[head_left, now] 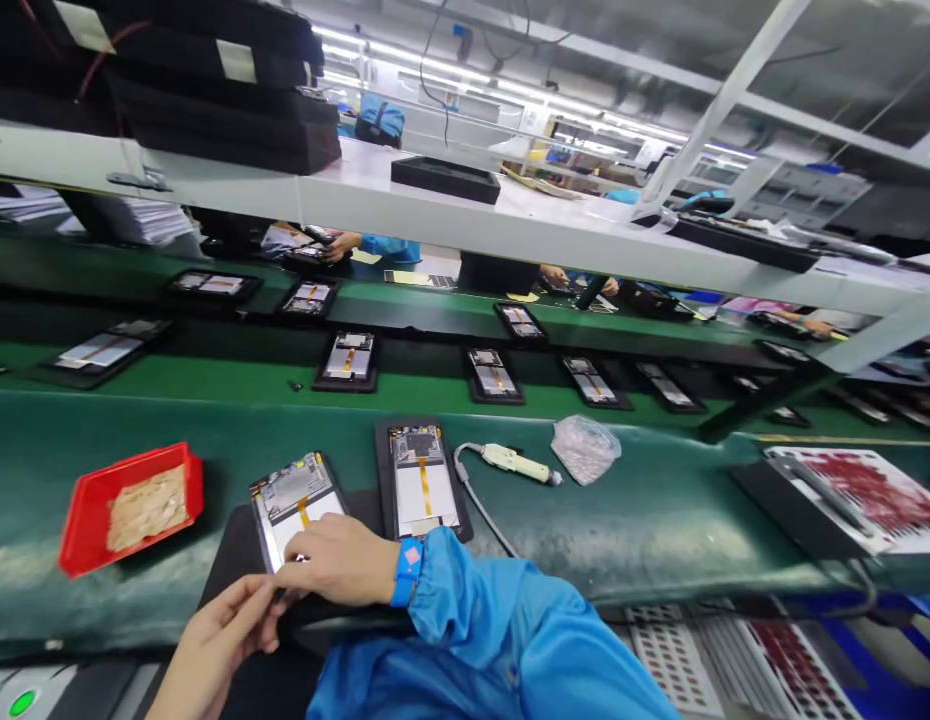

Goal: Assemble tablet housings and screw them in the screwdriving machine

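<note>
At lower left, the left hand [217,635] and right hand [341,560] are meeting, pinched narrow, by an opened tablet [291,497]. What they are holding, I cannot tell.

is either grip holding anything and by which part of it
Can't tell: the left grip and right grip meet at the near end of the open tablet, hiding any hold.

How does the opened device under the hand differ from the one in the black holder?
The opened silver-white rectangular device is partly covered by the right hand; the opened white device in a black rectangular holder has no hand over it. The first lies over a black mat; the second sits in that holder. The first looks more slanted than the second. Both show an orange strip across a white panel.
</note>
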The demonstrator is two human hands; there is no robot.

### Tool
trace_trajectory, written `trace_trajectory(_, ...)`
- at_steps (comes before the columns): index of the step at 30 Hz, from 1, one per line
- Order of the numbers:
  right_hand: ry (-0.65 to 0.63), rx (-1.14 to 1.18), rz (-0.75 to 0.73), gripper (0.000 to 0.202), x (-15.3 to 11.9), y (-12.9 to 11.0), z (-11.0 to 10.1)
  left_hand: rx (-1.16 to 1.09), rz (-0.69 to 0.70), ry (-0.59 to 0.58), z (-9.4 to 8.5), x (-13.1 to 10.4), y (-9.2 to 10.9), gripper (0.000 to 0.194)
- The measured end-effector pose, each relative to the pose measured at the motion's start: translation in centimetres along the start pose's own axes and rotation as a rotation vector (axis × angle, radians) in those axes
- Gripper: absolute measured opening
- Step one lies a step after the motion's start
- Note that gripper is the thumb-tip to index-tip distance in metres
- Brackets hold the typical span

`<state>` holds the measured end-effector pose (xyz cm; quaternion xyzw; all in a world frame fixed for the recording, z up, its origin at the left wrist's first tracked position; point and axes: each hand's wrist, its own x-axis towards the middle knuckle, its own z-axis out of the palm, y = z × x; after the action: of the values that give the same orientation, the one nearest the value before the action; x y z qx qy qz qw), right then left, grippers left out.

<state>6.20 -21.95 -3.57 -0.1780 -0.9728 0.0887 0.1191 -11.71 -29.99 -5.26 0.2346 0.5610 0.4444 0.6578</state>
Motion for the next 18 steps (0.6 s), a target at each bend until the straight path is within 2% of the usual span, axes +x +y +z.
trace_trajectory(3,0.089,0.445,0.118,0.017,-0.4,-0.4,0.0,0.100,0.220,0.043,0.6,-1.0,0.0,0.032)
trace_trajectory(5,0.190,0.859,0.347,0.025,-0.4,-0.5,0.3,0.178,0.325,0.075,1.5,-1.3,0.2,0.025)
trace_trajectory(6,0.198,1.048,0.487,0.024,-0.3,-0.5,0.5,0.206,0.354,0.077,1.8,-1.2,0.4,0.022)
trace_trajectory(8,0.149,1.296,0.623,0.024,0.1,-0.1,0.9,0.247,0.400,0.132,2.1,-0.7,0.8,0.020)
trace_trajectory(12,0.216,1.348,0.645,0.017,0.8,-0.1,0.9,0.425,0.583,0.351,2.1,-0.8,0.8,0.012)
trace_trajectory(15,0.229,1.321,0.622,0.013,0.8,-0.6,0.6,0.544,0.672,0.323,2.1,-1.5,0.7,0.016)
trace_trajectory(18,0.231,1.258,0.615,0.014,0.6,-0.8,0.8,0.621,0.685,0.265,1.9,-1.8,0.7,0.021)
